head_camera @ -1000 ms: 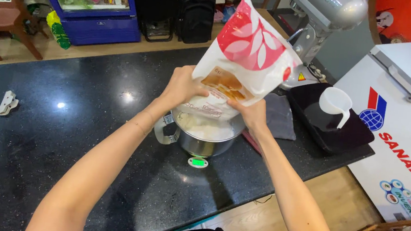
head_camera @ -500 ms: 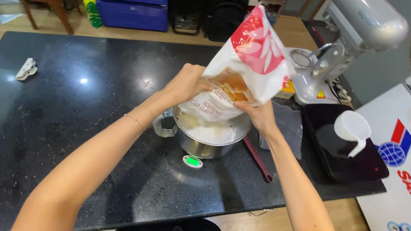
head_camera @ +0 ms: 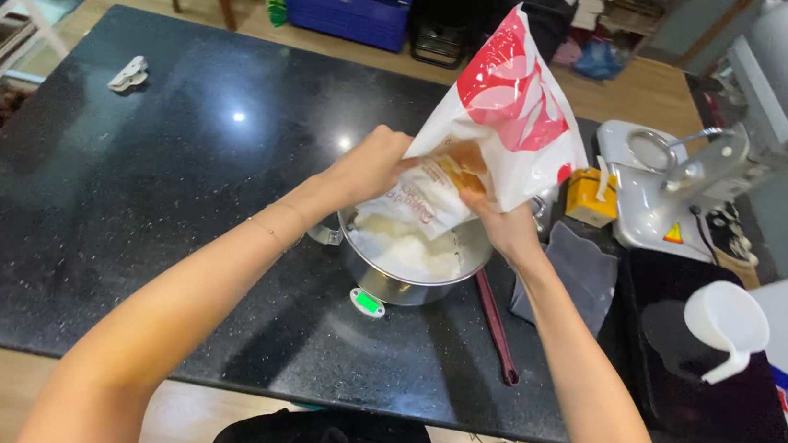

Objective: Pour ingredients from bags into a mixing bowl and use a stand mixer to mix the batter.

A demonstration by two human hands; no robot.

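Closest to the camera there's the front edge of the black speckled stone countertop [head_camera: 121,253], with wooden floor below it and a dark bundle down at the bottom of the frame. Lots of bare counter to the left, basically nothing there until a small white clip-like thing [head_camera: 128,74] way off near the far left corner.

Middle of the counter: a round shiny metal mixing bowl [head_camera: 414,264] sits on a scale with a small green-lit display [head_camera: 367,302] poking out at the front. White powder is heaped inside the bowl. Both hands hold a white plastic bag with a red and pink leaf pattern [head_camera: 505,117] tipped mouth-down right over the bowl. Left hand [head_camera: 373,162] is closed around the bag's lower left edge, right hand [head_camera: 502,224] is gripping it from underneath on the right side.

The right side is way more crowded. A dark red long-handled utensil [head_camera: 498,326] lies just beside the bowl, then a grey folded cloth [head_camera: 582,273], then a black tray [head_camera: 714,397] with a white plastic scoop cup [head_camera: 726,326] on it. Behind those, a small yellow box [head_camera: 592,195] and a big white stand mixer [head_camera: 760,122].

Past the far edge: a wooden stool, a blue cabinet [head_camera: 348,0] and dark bags on the floor.
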